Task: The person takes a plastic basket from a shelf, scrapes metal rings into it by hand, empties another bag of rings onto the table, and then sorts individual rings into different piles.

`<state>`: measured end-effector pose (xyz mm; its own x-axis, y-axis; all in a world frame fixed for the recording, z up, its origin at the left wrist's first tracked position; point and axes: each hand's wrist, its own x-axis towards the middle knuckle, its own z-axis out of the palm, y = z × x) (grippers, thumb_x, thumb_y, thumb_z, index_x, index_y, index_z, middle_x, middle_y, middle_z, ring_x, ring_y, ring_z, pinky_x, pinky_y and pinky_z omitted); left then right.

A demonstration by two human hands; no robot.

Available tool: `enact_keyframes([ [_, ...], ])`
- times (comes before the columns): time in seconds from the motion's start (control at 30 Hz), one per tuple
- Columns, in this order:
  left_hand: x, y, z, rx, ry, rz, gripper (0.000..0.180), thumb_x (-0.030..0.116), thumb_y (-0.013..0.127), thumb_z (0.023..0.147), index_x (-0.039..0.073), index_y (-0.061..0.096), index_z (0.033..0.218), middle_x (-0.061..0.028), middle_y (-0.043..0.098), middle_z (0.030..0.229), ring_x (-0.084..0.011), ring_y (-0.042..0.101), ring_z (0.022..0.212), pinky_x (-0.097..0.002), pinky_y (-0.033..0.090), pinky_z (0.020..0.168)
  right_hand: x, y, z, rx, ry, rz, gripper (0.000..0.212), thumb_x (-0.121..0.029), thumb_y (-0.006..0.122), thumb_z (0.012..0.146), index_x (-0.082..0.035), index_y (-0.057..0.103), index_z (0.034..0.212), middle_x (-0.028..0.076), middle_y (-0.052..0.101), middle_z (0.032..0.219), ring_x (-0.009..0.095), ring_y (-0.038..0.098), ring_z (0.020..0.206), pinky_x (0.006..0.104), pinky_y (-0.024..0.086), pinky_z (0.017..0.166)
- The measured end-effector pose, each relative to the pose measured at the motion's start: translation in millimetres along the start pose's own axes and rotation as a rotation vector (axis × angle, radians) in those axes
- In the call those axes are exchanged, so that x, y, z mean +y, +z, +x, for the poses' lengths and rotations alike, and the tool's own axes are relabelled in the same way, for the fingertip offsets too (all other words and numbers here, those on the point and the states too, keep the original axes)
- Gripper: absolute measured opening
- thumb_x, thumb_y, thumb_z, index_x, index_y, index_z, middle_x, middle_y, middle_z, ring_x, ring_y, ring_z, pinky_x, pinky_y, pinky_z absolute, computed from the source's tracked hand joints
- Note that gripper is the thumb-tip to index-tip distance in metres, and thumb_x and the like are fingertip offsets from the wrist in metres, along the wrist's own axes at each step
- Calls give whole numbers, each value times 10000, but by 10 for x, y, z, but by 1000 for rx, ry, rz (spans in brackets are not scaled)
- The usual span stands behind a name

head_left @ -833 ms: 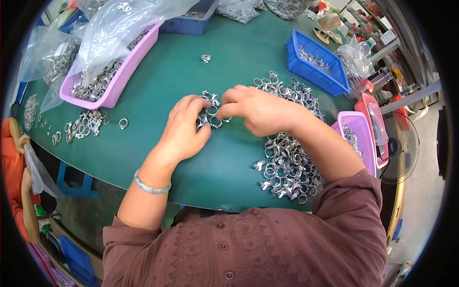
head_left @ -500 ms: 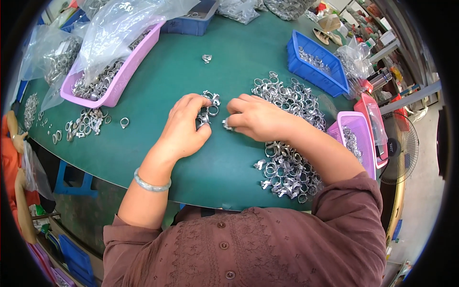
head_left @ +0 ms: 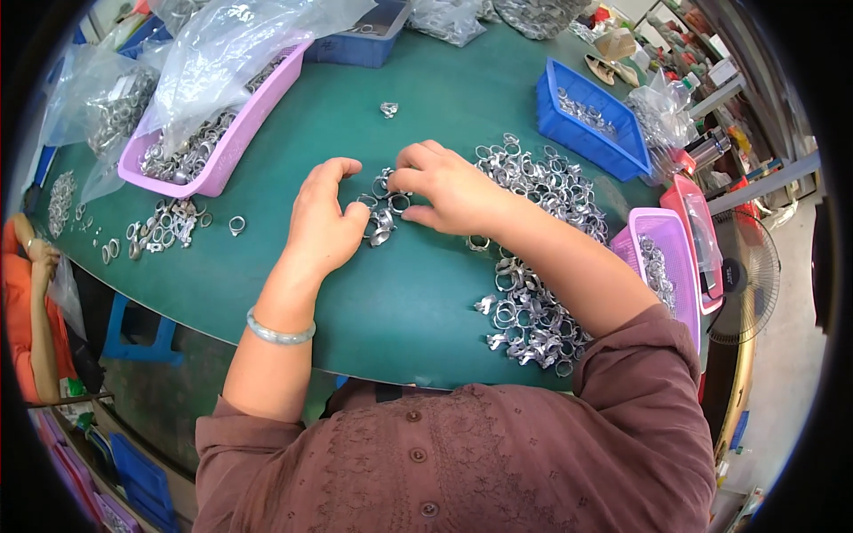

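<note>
A small cluster of silver-coloured metal rings (head_left: 380, 233) lies on the green table between my hands. My left hand (head_left: 322, 218) is at its left side, thumb and forefinger spread apart and holding nothing. From the right, my right hand (head_left: 455, 191) reaches over the cluster, its fingers and thumb bent round a metal ring (head_left: 399, 203) at the cluster's edge. Part of the cluster is hidden under these fingers. Beside and beneath my right forearm spreads a large heap of similar rings (head_left: 533, 311).
Beyond the heap stand a blue bin (head_left: 644, 164) and a pink basket (head_left: 635, 244), both with rings. At the left are a pink basket (head_left: 233, 147) under clear plastic and loose rings (head_left: 164, 226). One small metal piece (head_left: 389, 109) lies farther back. A co-worker's arm (head_left: 43, 293) shows far left.
My right hand has moved left to the small cluster. My left hand has drawn back slightly left and its fingers have come off the rings, leaving more of the cluster visible.
</note>
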<state>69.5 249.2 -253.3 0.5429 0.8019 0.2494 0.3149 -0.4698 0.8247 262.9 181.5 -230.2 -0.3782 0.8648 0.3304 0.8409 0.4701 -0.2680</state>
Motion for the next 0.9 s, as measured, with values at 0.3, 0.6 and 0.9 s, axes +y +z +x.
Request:
enact_keyframes([
  [0.3, -25, -11, -5, 34, 7, 86, 391, 22, 523, 702, 31, 574, 1090, -122, 589, 1084, -233, 570, 914, -301, 452, 761, -24, 49, -66, -44, 5, -5, 153, -78, 699, 690, -74, 613, 816, 87, 509, 937, 285, 524, 891, 381, 462, 763],
  [0.6, -14, -18, -2, 24, 12, 85, 367, 17, 521, 703, 42, 596, 1061, -94, 585, 1086, -170, 531, 739, -275, 436, 658, 63, -503, -203, -605, 15, -28, 101, -138, 693, 682, -63, 635, 719, 79, 555, 863, 277, 507, 870, 380, 449, 780],
  [0.9, -66, 9, 32, 82, 40, 89, 338, -1, 510, 715, 40, 598, 1040, -88, 590, 1049, -172, 533, 742, -270, 429, 645, 70, -16, 215, -126, -46, 32, 253, -63, 646, 751, -74, 598, 998, 107, 577, 987, 310, 549, 972, 401, 459, 854],
])
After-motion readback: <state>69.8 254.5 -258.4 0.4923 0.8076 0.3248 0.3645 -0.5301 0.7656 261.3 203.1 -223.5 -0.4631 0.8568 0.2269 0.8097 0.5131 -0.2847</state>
